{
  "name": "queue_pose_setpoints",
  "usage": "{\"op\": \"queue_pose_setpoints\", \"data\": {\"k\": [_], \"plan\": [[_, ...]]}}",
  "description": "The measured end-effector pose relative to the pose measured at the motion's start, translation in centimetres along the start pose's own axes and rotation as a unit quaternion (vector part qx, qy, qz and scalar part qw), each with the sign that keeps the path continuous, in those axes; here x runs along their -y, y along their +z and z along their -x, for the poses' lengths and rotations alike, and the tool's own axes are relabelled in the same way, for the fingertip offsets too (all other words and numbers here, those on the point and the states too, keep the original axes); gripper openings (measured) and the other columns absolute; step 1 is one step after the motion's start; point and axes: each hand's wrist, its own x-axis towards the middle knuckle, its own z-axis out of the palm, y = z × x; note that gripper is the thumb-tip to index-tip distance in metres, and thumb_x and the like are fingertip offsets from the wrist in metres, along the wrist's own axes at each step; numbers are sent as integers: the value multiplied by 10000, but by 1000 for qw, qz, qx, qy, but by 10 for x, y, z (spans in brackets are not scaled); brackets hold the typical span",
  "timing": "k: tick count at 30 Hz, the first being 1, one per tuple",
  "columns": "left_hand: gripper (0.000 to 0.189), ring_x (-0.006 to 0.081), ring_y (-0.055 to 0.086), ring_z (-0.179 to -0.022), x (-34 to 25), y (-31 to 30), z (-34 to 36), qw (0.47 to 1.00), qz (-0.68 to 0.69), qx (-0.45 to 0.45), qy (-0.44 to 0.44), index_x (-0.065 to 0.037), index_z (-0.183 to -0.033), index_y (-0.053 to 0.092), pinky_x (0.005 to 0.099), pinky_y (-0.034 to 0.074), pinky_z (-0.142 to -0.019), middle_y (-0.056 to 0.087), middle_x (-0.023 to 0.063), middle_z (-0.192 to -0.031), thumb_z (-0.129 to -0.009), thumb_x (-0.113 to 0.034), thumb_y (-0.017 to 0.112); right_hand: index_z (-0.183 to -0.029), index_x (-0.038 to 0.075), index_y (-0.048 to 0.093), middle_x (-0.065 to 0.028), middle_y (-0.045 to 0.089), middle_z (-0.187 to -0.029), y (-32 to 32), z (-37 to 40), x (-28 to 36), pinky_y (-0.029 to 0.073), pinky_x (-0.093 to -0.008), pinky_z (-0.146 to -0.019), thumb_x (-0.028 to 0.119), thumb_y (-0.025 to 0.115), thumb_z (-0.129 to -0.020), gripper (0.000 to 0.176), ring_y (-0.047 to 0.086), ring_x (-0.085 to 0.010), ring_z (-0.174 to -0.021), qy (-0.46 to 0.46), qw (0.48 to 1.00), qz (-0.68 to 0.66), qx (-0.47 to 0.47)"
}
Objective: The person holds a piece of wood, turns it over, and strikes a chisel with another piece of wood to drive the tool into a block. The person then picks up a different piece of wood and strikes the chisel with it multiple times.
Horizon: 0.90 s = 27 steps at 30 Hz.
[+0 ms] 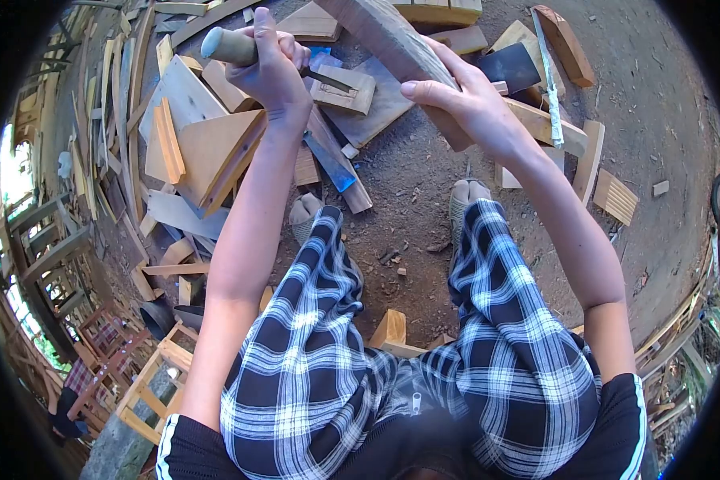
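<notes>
My left hand (270,64) is closed around the pale, round-ended handle of a chisel (232,46), thumb pointing up. Its dark narrow blade extends to the right, over a small wooden block (346,90) on the ground. My right hand (468,100) grips a long wooden plank (384,42), with the thumb across its face and the other fingers mostly behind its far edge. Tilted from upper left to lower right, the plank runs out of view at the top. A flat wooden board (368,112) lies beneath, between my hands.
Wooden offcuts (216,148) lie piled on the left, with long strips (116,104) behind them. To the right are a dark square piece (510,67), a thin blade-like strip (549,88) and a grooved block (616,198). Wooden frames (156,384) and a person (68,408) are at lower left.
</notes>
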Motion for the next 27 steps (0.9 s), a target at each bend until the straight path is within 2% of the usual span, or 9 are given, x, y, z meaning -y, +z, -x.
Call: {"op": "queue_pose_setpoints", "data": {"k": [5, 16, 18, 20, 21, 22, 24, 26, 27], "plan": [[303, 108, 409, -400, 0, 5, 8, 1000, -1, -9, -20, -98, -772, 421, 286, 353, -398, 430, 12, -525, -977, -191, 623, -1511, 65, 328, -237, 554, -1289, -1, 0, 0, 469, -433, -984, 513, 657, -825, 883, 577, -316, -1168, 8, 1000, 12, -6], [316, 100, 410, -401, 4, 4, 10, 1000, -14, -2, -8, -95, -762, 421, 276, 357, -399, 431, 9, -523, -980, -199, 624, -1515, 62, 317, -239, 545, -1302, -1, 3, -6, 468, -444, -983, 530, 651, -824, 900, 572, -319, -1175, 20, 1000, 15, 5], [282, 61, 390, -407, 5, 7, 11, 1000, 21, -10, -14, -71, -839, 455, 229, 311, -388, 443, 2, -534, -938, -194, 689, -1516, 64, 316, -239, 543, -1304, -1, 3, -5, 468, -447, -982, 532, 651, -823, 901, 571, -320, -1176, 20, 1000, 16, 4], [276, 60, 416, -417, 5, 9, 17, 1000, 20, 1, -16, -66, -826, 472, 225, 325, -393, 467, 3, -542, -935, -189, 693, -1514, 77, 349, -211, 520, -1356, -2, 3, -2, 406, -431, -1048, 553, 674, -819, 903, 518, -296, -1249, 39, 999, 8, 4], [270, 59, 443, -426, 3, 11, 21, 1000, 18, 12, -19, -61, -813, 488, 222, 338, -397, 491, 4, -550, -932, -183, 698, -1514, 77, 349, -211, 520, -1356, -2, 2, -1, 406, -431, -1048, 553, 674, -819, 903, 518, -296, -1249, 38, 999, 8, 4], [270, 59, 443, -426, 4, 14, 26, 1000, 18, 12, -17, -61, -813, 488, 222, 338, -397, 491, 4, -550, -932, -183, 698, -1510, 76, 357, -210, 526, -1348, -3, -1, 2, 416, -428, -1040, 552, 675, -820, 896, 524, -295, -1242, 28, 1000, 5, 4], [253, 56, 504, -459, 6, 19, 34, 997, -70, 19, 25, -59, -780, 538, 215, 376, -425, 550, 2, -576, -929, -178, 705, -1506, 76, 365, -210, 532, -1339, -4, -6, 17, 425, -426, -1032, 550, 676, -822, 889, 531, -294, -1236, 13, 1000, 3, 5], [245, 52, 543, -489, 3, 20, 39, 995, -73, 54, 41, -65, -762, 574, 202, 406, -457, 585, -4, -596, -927, -183, 710, -1503, 79, 375, -207, 542, -1320, -9, -13, 44, 434, -428, -1024, 557, 683, -814, 892, 543, -295, -1222, -84, 996, -2, 7], [244, 48, 539, -491, 1, 24, 42, 992, -101, 37, 69, -64, -767, 573, 196, 409, -465, 578, -10, -591, -926, -187, 712, -1511, 52, 311, -212, 578, -1229, -22, -4, 96, 499, -389, -822, 447, 658, -838, 854, 596, -250, -959, -42, 997, -44, 53]]}}
